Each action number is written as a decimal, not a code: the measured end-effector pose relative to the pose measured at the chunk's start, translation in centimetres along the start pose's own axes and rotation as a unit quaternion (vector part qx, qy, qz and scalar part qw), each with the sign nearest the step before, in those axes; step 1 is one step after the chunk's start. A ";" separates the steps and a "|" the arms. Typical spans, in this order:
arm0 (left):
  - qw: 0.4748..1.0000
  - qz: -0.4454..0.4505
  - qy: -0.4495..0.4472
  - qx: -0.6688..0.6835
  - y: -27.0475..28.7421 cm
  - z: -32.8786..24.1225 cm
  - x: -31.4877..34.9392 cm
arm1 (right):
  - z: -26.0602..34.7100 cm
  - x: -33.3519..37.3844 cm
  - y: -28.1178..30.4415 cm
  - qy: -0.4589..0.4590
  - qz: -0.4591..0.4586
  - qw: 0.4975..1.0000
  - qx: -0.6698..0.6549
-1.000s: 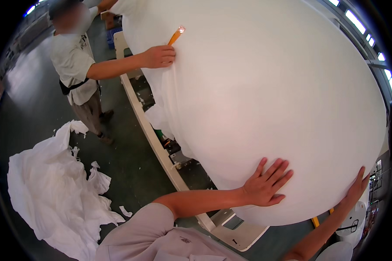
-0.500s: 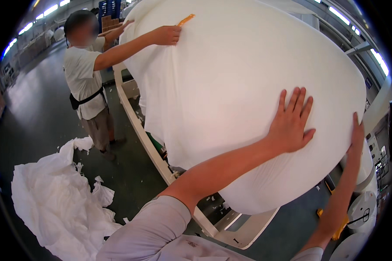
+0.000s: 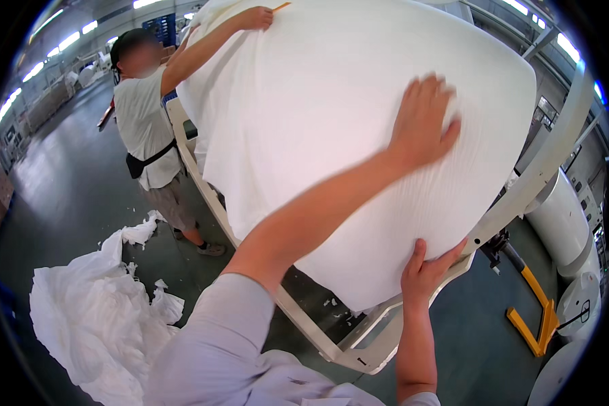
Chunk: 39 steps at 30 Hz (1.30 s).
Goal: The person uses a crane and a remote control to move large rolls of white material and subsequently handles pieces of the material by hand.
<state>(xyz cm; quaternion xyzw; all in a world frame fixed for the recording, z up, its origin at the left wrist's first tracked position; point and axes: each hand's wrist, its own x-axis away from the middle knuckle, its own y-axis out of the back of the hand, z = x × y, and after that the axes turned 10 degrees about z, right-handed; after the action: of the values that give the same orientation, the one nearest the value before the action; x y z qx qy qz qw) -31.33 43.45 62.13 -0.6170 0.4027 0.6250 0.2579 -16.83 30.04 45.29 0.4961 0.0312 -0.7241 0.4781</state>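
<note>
A huge white roll of thin, paper-like sheet (image 3: 318,128) fills the middle of the view, its outer layer hanging loose on the left. Over its right part, my left hand (image 3: 423,125) is open with the fingers stretched out, slightly blurred; whether it presses on the surface I cannot tell. Lower down, my right hand (image 3: 427,274) rests at the roll's near right edge, thumb and fingers spread against the sheet, where fine wrinkles run upward. At the far left a co-worker's hand (image 3: 256,18) holds a thin orange tool (image 3: 282,7) against the roll.
A cream metal frame (image 3: 304,325) runs below and around the roll, with an arm (image 3: 521,193) rising on the right. The co-worker (image 3: 145,128) stands at left. Crumpled white sheet (image 3: 95,311) lies on the floor. A yellow metal piece (image 3: 538,318) and further white rolls (image 3: 558,220) are at right.
My right hand has moved from the roll's far right side down and left to its near edge. My left hand has shifted up and slightly left. The view has turned, and the frame's right arm shows more.
</note>
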 end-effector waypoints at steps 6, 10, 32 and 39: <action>0.982 0.176 0.044 0.062 4.3 -12.8 21.2 | 2.6 -4.1 2.4 0.007 -0.030 0.998 -0.055; 0.967 0.237 0.094 -0.003 1.7 -13.1 25.6 | 2.7 -6.3 3.1 0.013 -0.044 0.998 -0.031; 0.980 0.177 0.035 -0.079 2.5 -13.0 18.3 | 7.7 -12.1 5.9 -0.031 -0.082 0.996 0.035; 0.980 0.185 0.022 -0.070 1.5 -12.9 18.2 | 6.4 -12.3 6.1 -0.026 -0.105 0.994 0.017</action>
<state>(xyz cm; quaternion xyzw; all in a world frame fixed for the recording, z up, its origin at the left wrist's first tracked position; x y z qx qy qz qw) -27.14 28.86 45.70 -0.5617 0.4706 0.6751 0.0853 -16.22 31.60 60.34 0.4791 0.0577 -0.7834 0.3917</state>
